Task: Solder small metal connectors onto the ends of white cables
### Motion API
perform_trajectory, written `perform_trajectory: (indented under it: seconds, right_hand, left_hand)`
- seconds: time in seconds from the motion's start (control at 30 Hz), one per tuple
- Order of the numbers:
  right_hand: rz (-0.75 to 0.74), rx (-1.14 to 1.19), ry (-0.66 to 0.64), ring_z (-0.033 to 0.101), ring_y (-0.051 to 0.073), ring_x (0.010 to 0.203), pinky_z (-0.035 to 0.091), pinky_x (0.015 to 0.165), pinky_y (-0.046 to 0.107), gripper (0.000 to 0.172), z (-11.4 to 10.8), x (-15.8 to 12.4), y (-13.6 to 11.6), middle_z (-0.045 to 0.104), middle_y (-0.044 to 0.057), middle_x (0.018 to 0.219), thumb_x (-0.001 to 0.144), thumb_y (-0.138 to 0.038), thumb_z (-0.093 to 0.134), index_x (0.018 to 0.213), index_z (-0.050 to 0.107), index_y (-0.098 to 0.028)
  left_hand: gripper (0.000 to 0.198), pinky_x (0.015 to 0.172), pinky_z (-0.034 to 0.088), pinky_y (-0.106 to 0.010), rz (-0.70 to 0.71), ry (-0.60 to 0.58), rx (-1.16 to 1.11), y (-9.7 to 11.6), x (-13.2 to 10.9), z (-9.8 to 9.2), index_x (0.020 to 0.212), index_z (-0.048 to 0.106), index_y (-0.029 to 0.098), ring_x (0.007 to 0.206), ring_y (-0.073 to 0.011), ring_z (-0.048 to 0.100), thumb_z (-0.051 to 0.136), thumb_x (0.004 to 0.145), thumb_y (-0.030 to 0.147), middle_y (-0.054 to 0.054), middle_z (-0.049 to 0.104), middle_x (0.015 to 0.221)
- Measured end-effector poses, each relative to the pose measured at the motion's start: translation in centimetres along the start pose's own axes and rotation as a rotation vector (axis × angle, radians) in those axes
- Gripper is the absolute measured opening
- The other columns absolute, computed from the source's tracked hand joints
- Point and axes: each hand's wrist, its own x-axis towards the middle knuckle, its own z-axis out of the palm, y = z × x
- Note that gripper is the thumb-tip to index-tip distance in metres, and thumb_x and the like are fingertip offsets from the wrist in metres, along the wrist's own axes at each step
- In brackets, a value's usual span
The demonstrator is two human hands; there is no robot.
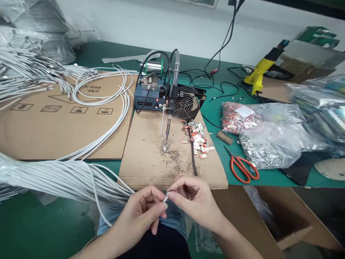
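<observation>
My left hand [144,212] and my right hand [192,198] meet at the front edge of the cardboard mat [151,169]. Between their fingertips shows the short white end of a cable [165,199]; both hands pinch it. The fingers hide the tip. A thick bundle of white cables [67,178] runs in from the left, beside my left hand. Beyond the hands a soldering iron [169,118] points down, clamped in a stand above solder-spattered cardboard. A pile of small orange-and-silver connectors [199,139] lies right of it.
Behind the iron stand a blue solder feeder [147,99], a solder spool [153,66] and a fan [187,106]. Orange-handled scissors [244,169] lie right, near bags of connectors [269,147] and a yellow tool [260,73]. More white cables [101,142] cover cardboard at left.
</observation>
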Motion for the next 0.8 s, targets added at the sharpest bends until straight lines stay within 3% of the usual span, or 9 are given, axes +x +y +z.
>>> perform_trajectory:
  seconds: [0.1,0.17,0.23,0.3,0.37,0.43,0.6,0.8]
  right_hand:
    - [0.023,0.114,-0.075,0.034,0.008,0.047,0.026,0.044,0.022,0.017,0.0,0.5,-0.1,0.046,-0.004,0.051,0.069,-0.020,0.067,0.057,0.056,-0.017]
    - [0.032,0.311,-0.075,0.032,0.007,0.044,0.025,0.041,0.021,0.027,-0.3,1.1,-0.2,0.042,-0.005,0.048,0.069,-0.026,0.069,0.052,0.050,-0.017]
    - [0.021,0.541,0.028,0.026,0.006,0.041,0.023,0.038,0.019,0.035,-0.8,1.7,-0.3,0.035,-0.007,0.047,0.070,-0.033,0.070,0.051,0.045,-0.018]
    - [-0.014,0.619,0.156,0.024,0.006,0.041,0.023,0.038,0.019,0.036,-1.1,2.0,-0.3,0.033,-0.008,0.047,0.071,-0.036,0.069,0.051,0.045,-0.019]
    - [-0.013,0.461,0.164,0.032,0.007,0.044,0.027,0.041,0.020,0.023,-1.0,1.9,-0.1,0.040,-0.006,0.049,0.070,-0.031,0.071,0.057,0.056,-0.019]
    - [0.017,0.235,0.075,0.037,0.009,0.048,0.030,0.045,0.022,0.008,-0.5,1.5,0.1,0.047,-0.004,0.052,0.069,-0.026,0.071,0.070,0.066,-0.019]
    - [-0.046,-0.020,-0.075,0.041,0.010,0.054,0.033,0.049,0.025,0.007,0.2,1.2,-0.2,0.058,0.000,0.061,0.071,-0.023,0.068,0.072,0.069,-0.016]
    - [-0.088,-0.190,-0.125,0.044,0.011,0.055,0.033,0.051,0.025,0.005,-0.8,1.8,-1.3,0.060,0.000,0.059,0.071,-0.020,0.067,0.068,0.067,-0.017]
  left_hand:
    - [0.032,0.037,0.028,-0.015,0.058,0.010,0.028,0.0,-0.2,0.0,0.067,0.055,0.015,0.036,-0.0028,0.041,0.068,0.070,0.044,0.005,0.054,0.054]
    - [0.033,0.035,0.025,-0.015,0.096,0.005,0.011,-0.2,-0.1,-0.1,0.063,0.054,0.015,0.034,-0.0024,0.039,0.069,0.070,0.044,0.007,0.049,0.050]
    - [0.034,0.032,0.022,-0.015,0.094,0.026,-0.024,-0.5,-0.1,-0.4,0.062,0.053,0.015,0.032,-0.0016,0.037,0.069,0.070,0.044,0.007,0.049,0.049]
    - [0.035,0.029,0.022,-0.014,0.059,0.067,-0.051,-0.5,-0.1,-0.7,0.064,0.052,0.016,0.029,-0.0016,0.036,0.070,0.069,0.046,0.006,0.051,0.050]
    - [0.036,0.026,0.026,-0.014,0.039,0.096,-0.063,-0.2,-0.1,-1.1,0.065,0.053,0.016,0.028,-0.0026,0.038,0.069,0.068,0.048,0.005,0.055,0.052]
    - [0.037,0.026,0.029,-0.015,0.051,0.104,-0.056,0.1,-0.1,-1.2,0.066,0.054,0.016,0.028,-0.0041,0.040,0.069,0.067,0.050,0.005,0.055,0.052]
    - [0.028,0.029,0.028,-0.016,0.161,0.127,0.114,0.3,-0.2,-1.3,0.067,0.059,0.016,0.031,-0.0046,0.038,0.064,0.075,0.043,0.005,0.052,0.049]
    - [0.011,0.038,0.035,-0.018,0.269,0.154,0.381,0.4,-0.6,-1.4,0.074,0.065,0.019,0.042,-0.0077,0.045,0.058,0.080,0.023,0.004,0.052,0.054]
